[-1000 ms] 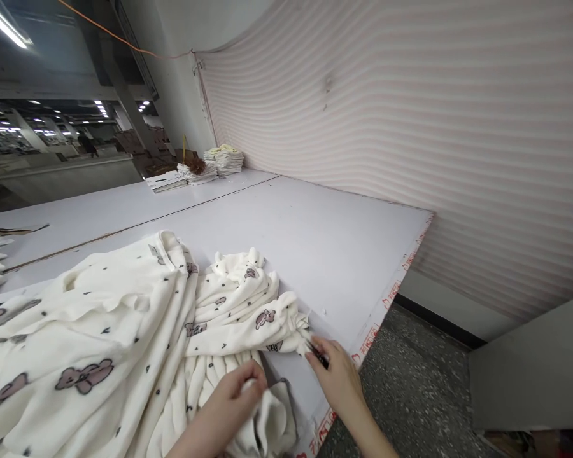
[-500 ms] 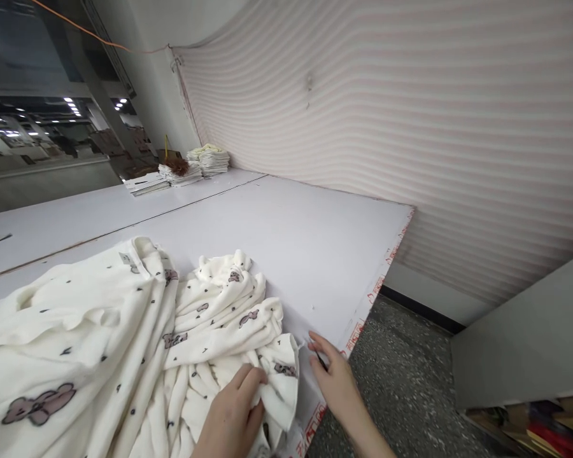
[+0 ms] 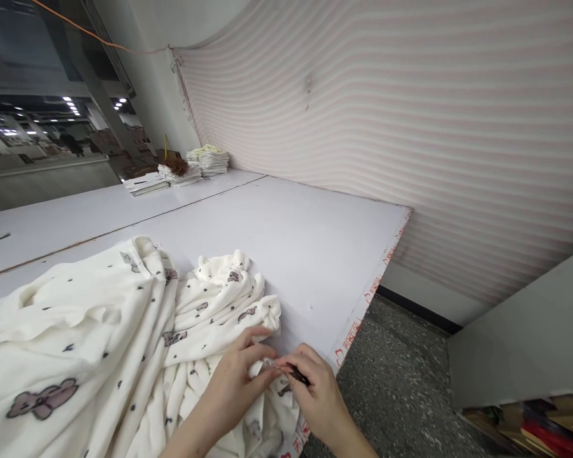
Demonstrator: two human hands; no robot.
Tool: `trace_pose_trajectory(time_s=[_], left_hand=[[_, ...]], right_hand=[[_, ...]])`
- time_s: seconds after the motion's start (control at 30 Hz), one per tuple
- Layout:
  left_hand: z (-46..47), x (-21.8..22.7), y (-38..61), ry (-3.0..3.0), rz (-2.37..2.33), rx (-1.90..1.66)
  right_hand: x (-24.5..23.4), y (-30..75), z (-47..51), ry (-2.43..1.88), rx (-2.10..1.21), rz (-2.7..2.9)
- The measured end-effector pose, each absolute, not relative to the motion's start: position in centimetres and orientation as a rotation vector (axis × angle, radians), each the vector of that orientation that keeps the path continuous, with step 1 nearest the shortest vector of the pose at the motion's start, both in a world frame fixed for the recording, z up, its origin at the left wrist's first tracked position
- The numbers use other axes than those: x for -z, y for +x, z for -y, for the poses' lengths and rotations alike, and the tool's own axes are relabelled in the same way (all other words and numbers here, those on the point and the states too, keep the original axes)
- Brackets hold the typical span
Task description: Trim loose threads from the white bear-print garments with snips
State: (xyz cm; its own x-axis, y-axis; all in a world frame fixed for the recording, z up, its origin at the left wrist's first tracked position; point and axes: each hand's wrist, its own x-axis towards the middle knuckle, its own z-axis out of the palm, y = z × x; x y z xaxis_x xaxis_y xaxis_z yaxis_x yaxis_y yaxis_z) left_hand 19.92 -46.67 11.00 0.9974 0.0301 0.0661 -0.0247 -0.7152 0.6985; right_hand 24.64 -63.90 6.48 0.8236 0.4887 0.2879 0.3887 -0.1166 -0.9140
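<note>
At the near corner of the worktop (image 3: 291,242) a fold of the bear-print garment (image 3: 124,331) is pinched by the left hand (image 3: 232,389) while a small dark tool (image 3: 299,377) is gripped in the right hand (image 3: 322,402) beside it, so the fold is best kept taut, fingers clear of the tip.

Garment (image 3: 124,337) on table (image 3: 286,235), stacks (image 3: 191,166) behind

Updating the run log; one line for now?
left hand pinches bear-print garment edge | right hand holds small dark tool there | on white table
</note>
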Motion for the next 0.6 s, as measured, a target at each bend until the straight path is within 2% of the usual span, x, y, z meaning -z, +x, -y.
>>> trace_pose_trajectory(time_s=[0.17, 0.33, 0.47, 0.6], left_hand=[[47.2, -9.7, 19.9, 2.222, -0.104, 0.038], [47.5, -7.8, 18.5, 2.172, -0.224, -0.237], [47.9, -6.8, 17.7, 2.215, -0.197, -0.480], [48.1, -6.4, 17.5, 2.236, -0.123, -0.530]], right_hand=[[-6.3, 25.1, 62.7, -1.720, -0.060, 0.528], [-6.1, 24.6, 62.8, -1.720, -0.054, 0.342], [-5.6, 23.0, 63.7, -1.771, -0.104, 0.453], [-5.5, 21.9, 63.1, -1.820, -0.118, 0.451]])
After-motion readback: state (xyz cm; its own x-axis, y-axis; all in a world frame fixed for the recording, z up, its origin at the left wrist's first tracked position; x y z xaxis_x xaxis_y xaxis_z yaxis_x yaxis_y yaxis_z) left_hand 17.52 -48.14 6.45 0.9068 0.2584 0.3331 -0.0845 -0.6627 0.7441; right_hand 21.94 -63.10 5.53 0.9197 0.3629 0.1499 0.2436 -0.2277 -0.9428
